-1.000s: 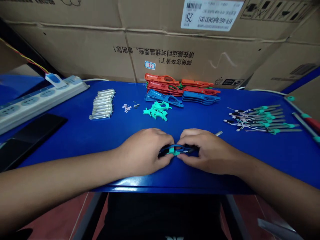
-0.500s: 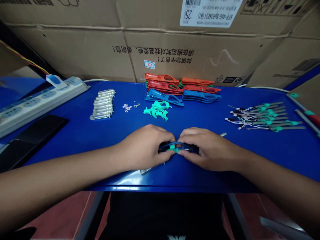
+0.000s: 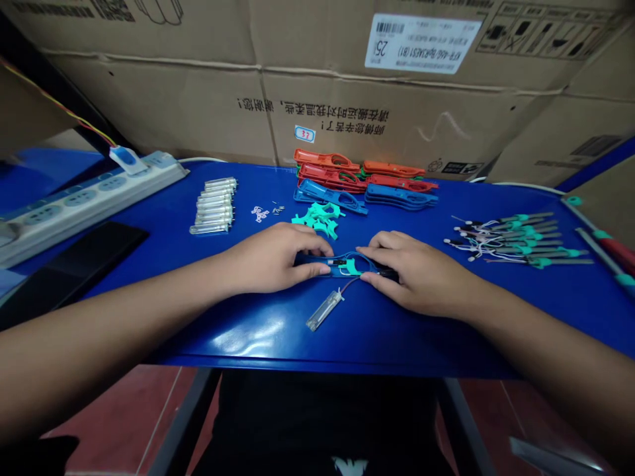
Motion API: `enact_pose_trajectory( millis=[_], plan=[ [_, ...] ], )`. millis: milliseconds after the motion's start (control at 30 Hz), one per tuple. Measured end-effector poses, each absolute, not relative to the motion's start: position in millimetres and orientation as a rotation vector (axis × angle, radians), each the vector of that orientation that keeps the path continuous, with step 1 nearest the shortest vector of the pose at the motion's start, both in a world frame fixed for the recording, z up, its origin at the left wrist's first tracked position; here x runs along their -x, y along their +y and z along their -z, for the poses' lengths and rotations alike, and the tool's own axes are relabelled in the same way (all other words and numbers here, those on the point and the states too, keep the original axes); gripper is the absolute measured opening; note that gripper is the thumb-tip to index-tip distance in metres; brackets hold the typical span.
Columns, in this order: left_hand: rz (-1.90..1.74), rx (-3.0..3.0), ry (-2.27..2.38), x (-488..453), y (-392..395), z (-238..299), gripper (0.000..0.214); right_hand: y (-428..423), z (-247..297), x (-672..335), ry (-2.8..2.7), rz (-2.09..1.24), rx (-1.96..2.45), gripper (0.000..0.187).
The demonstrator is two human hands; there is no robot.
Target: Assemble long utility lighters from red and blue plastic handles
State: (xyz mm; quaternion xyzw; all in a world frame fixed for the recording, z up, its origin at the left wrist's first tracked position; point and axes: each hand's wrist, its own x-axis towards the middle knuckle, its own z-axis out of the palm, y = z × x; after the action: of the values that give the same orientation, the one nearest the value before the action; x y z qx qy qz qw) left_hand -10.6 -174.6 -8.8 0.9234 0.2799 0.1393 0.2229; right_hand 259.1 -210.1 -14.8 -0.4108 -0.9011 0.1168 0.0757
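My left hand [image 3: 280, 258] grips the left end of a blue lighter casing half [image 3: 339, 270] between thumb and fingers. At its other end my right hand [image 3: 414, 274] is closed round the casing, fingers above and thumb below. Inside the casing sits a green trigger [image 3: 351, 267], beside a small dark part with a white wire. A clear fuel tank [image 3: 325, 311] lies on the table just below, joined by a thin tube that runs up to the right hand. The parts under my right fingers are partly hidden.
Beyond my hands lie loose green triggers [image 3: 320, 218] and stacked orange, red and blue casings [image 3: 330, 194]. Clear fuel tanks [image 3: 214, 206] line up at left, near a power strip [image 3: 89, 195]. Wired metal rods with green triggers [image 3: 528, 241] lie right. A cardboard box [image 3: 198, 99] stands behind.
Both hands have moved a little up and away from the front edge with the casing. The casing now lies flatter, showing its inside, and the fuel tank has come into plain view.
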Motion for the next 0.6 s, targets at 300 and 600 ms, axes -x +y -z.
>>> enact_pose_trajectory(
  millis=[300, 600],
  plan=[
    [-0.339, -2.416, 0.849, 3.2, -165.8, 22.9, 0.015, -201.9, 2.5, -242.4, -2.765, -0.464, 1.197, 0.020],
    [-0.178, -2.407, 0.999, -8.8, -161.9, 17.7, 0.005, -198.7, -9.3, -218.7, -2.913, -0.453, 1.476, 0.015]
  ],
)
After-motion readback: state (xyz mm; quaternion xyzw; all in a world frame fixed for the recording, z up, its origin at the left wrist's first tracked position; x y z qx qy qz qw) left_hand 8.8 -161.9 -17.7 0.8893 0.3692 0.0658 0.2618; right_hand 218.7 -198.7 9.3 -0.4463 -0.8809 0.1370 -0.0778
